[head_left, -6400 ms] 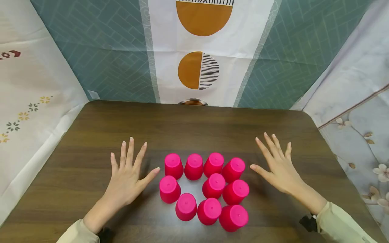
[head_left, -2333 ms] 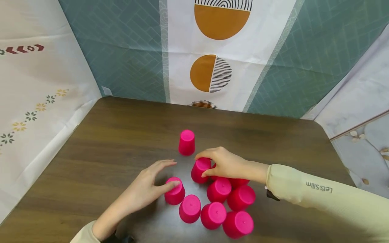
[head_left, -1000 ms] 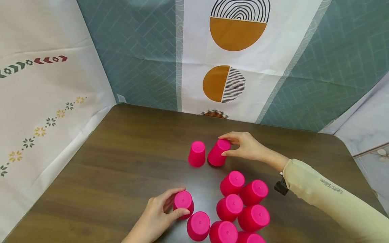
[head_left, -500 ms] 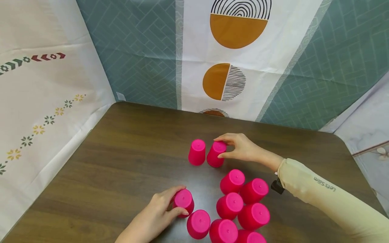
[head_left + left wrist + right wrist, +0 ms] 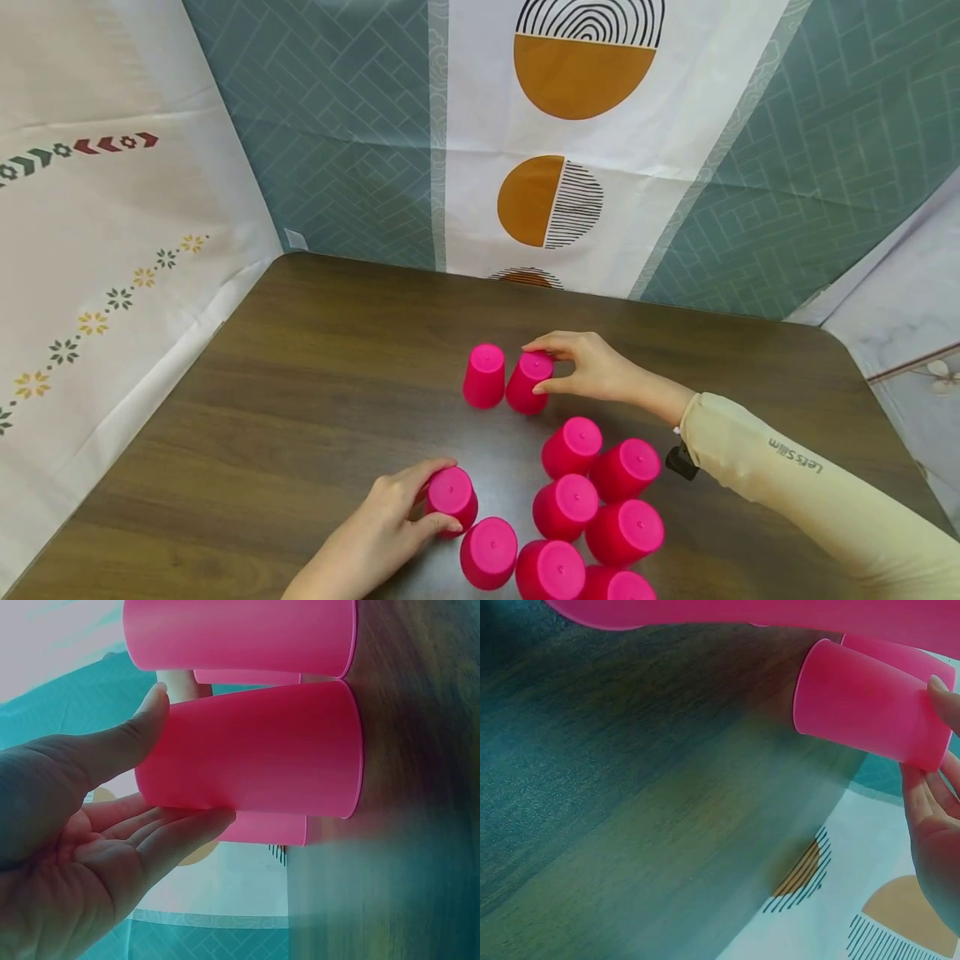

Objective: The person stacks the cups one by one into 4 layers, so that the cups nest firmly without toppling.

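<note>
My right hand (image 5: 596, 367) pinches a pink upside-down cup (image 5: 529, 383) near its top, thumb on the near side and fingers behind. Just left of it stands another pink cup (image 5: 484, 377), their bases close together. Lower down, my left hand (image 5: 382, 521) grips a third pink cup (image 5: 452, 498) by its upper part. In the left wrist view, the thumb lies on one side of that held cup (image 5: 255, 750) and the fingers on the other, its rim at the tabletop. The right wrist view shows the other held cup (image 5: 870, 705) at the thumb and fingertips.
A cluster of several upside-down pink cups (image 5: 566, 507) stands at the front right of the brown wooden table (image 5: 300, 375). One cup (image 5: 489, 553) sits right beside the left hand's cup. A patterned cloth (image 5: 360, 142) hangs behind the table.
Two cups have left the back row for farther back on the table, the second moved there by my right hand, which lately shifted it left beside the first. My left hand has taken hold of a cup.
</note>
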`<state>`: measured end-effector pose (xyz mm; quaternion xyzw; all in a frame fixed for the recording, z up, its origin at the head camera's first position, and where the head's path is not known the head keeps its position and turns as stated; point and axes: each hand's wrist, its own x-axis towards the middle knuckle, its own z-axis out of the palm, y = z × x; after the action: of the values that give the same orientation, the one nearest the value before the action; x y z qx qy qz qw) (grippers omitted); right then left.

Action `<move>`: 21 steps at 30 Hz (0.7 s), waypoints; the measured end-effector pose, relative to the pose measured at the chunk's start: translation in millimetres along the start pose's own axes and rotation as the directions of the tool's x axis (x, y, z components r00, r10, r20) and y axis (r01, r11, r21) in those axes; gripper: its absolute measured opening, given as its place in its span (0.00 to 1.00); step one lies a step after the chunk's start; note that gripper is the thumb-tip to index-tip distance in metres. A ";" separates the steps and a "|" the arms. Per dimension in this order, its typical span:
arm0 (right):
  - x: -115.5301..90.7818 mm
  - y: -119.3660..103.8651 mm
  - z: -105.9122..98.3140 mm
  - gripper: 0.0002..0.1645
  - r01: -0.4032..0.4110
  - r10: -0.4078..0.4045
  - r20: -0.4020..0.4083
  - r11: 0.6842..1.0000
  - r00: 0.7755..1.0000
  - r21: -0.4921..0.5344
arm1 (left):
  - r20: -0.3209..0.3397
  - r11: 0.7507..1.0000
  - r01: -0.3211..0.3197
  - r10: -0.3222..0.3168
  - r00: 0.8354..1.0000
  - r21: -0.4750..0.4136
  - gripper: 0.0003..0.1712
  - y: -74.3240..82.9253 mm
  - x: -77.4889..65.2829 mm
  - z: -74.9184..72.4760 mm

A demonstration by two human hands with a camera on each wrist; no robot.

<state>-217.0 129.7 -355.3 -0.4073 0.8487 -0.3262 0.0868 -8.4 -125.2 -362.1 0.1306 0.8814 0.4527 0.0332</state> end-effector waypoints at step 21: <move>-31.5 -6.5 -12.6 0.36 0.004 -0.006 -0.070 1.000 0.998 -0.031 | 0.032 0.996 0.044 -0.041 0.999 -0.082 0.23 2.5 1.7 0.3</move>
<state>-197.5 156.4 -345.2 -0.3988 0.8551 -0.3275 0.0500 -9.5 -123.1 -360.2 0.1171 0.8638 0.4861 0.0615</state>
